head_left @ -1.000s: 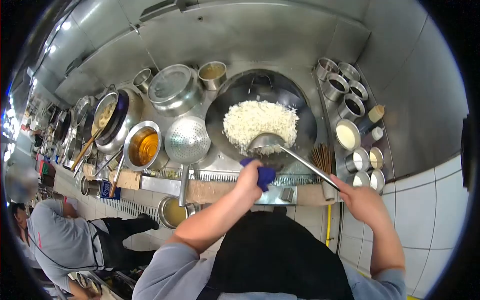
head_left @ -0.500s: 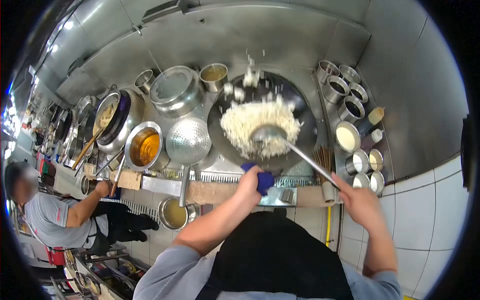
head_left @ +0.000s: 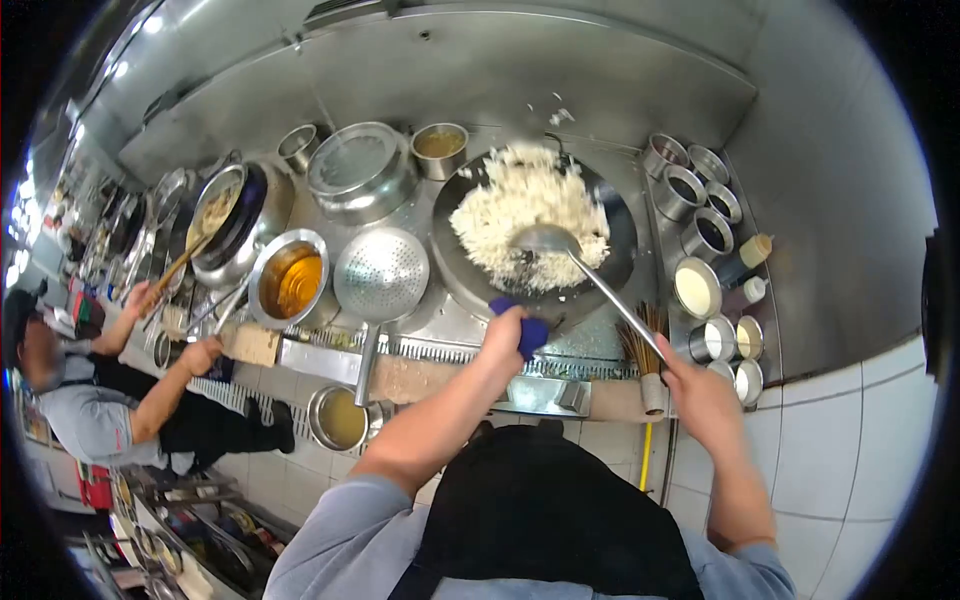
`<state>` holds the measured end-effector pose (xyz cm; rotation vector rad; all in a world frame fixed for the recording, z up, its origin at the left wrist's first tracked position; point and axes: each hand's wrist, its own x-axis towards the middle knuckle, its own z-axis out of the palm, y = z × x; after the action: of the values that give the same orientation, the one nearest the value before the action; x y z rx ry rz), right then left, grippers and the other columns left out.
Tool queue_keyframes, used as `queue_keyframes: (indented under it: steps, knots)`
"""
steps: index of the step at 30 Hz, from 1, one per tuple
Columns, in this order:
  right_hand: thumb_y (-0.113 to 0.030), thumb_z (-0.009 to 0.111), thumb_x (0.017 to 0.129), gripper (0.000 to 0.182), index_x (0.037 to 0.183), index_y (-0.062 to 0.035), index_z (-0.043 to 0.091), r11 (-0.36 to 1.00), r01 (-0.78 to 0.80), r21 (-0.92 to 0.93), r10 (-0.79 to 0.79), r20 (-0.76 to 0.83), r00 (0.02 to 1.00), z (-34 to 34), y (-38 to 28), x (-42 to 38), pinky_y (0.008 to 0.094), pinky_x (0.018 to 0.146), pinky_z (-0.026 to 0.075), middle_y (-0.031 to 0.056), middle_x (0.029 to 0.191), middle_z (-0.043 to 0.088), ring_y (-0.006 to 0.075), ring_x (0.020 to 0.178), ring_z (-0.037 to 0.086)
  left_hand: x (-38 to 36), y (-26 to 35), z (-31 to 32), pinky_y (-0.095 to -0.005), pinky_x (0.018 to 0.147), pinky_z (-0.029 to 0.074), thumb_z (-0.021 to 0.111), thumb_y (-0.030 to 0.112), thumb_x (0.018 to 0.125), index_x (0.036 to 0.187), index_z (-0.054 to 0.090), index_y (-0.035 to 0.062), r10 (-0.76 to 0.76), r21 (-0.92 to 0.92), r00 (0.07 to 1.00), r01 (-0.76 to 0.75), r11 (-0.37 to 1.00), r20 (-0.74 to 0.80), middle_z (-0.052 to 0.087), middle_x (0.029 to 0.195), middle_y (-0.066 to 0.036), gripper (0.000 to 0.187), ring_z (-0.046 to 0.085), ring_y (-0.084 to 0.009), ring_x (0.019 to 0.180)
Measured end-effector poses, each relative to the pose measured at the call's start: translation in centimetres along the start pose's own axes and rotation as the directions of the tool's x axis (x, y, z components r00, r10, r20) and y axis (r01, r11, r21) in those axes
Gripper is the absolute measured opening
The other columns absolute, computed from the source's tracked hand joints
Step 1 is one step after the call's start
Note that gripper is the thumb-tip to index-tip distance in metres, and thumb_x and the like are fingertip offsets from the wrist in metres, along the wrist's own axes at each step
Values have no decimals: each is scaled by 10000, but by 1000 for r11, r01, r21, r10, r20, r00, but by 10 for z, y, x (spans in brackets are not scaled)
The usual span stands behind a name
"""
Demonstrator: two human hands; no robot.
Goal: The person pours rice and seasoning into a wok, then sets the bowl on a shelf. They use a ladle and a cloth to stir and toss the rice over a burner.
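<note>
My left hand (head_left: pixel 502 342) is closed around a folded purple cloth (head_left: pixel 532 334) at the near edge of a large dark wok (head_left: pixel 622 235). White rice (head_left: pixel 525 195) is heaped in the wok, spreading up toward its far rim. A few grains hang in the air beyond it. In my right hand (head_left: pixel 697 395) is the handle of a long metal ladle (head_left: pixel 612 296). The ladle's bowl rests against the rice near the wok's middle, partly among the grains.
A perforated strainer (head_left: pixel 381 275) and a pot of amber liquid (head_left: pixel 300 285) stand left of the wok. Seasoning containers (head_left: pixel 697 288) and squeeze bottles line the right. A bamboo brush (head_left: pixel 652 390) stands at the front edge. A co-worker (head_left: pixel 110 415) works at the far left.
The rice that was flying above the wok has mostly landed, and the heap sits nearer the far rim. At the left, the co-worker now has a hand on a wooden handle.
</note>
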<state>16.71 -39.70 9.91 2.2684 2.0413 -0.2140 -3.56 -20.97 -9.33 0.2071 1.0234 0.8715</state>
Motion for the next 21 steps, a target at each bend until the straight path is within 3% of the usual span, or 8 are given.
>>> queue_keyframes:
  steps: [2,5,9,13,15,16,18,21]
  knots:
    - [-203,515,892,575,1422,-282,307,998,40,-55,-39,11,999,-8,8,1,472,559,464,170,665,599,353,575,587,5,19,19,-354,514,480,510,94,775,868,509,42,16,26,1000,-16,1000,-14,544,725,-85,106,563,-225,596]
    - [-128,456,883,663,1467,-236,161,956,-48,-290,127,259,957,18,5,26,458,611,498,211,750,634,352,668,635,25,13,21,-350,531,485,522,92,771,838,520,32,31,67,999,-32,997,13,541,738,-77,89,569,-214,625]
    - [-31,389,853,679,1470,-129,121,976,-70,-207,90,92,992,64,-12,114,470,649,517,230,803,645,350,697,651,42,-7,26,-355,553,486,519,84,759,845,518,39,70,68,997,-73,995,44,546,749,-79,97,573,-217,629]
    - [-42,397,844,693,1468,-106,103,984,-57,-169,72,83,994,74,-32,131,482,643,512,251,825,642,364,709,651,33,-2,33,-353,579,492,523,78,754,889,511,38,128,75,992,-128,989,8,541,754,-75,141,575,-219,638]
    - [-18,422,812,752,1471,-107,70,989,1,-145,36,254,966,43,-40,79,487,671,505,271,836,631,371,726,646,63,-13,23,-355,584,493,525,76,754,898,510,39,151,68,989,-151,986,0,541,762,-74,150,574,-218,641]
    - [-18,422,812,752,1471,-107,70,988,11,-156,31,261,965,26,-47,69,487,671,505,271,836,631,371,726,646,75,-17,19,-357,588,494,526,74,753,908,509,41,180,78,984,-178,981,-10,541,769,-72,159,574,-217,644]
    - [-1,424,800,761,1470,-104,78,975,-74,-207,160,435,886,5,-57,53,493,667,501,281,841,624,393,741,638,62,-8,19,-349,616,475,533,87,740,891,529,26,173,52,984,-171,984,-37,547,774,-75,163,562,-210,671]
    - [-5,431,793,772,1470,-103,73,986,-19,-167,67,284,957,52,-39,123,490,676,501,283,825,623,397,742,637,63,-6,16,-340,638,452,540,100,727,880,547,12,165,55,986,-166,985,20,553,785,-76,176,548,-202,702]
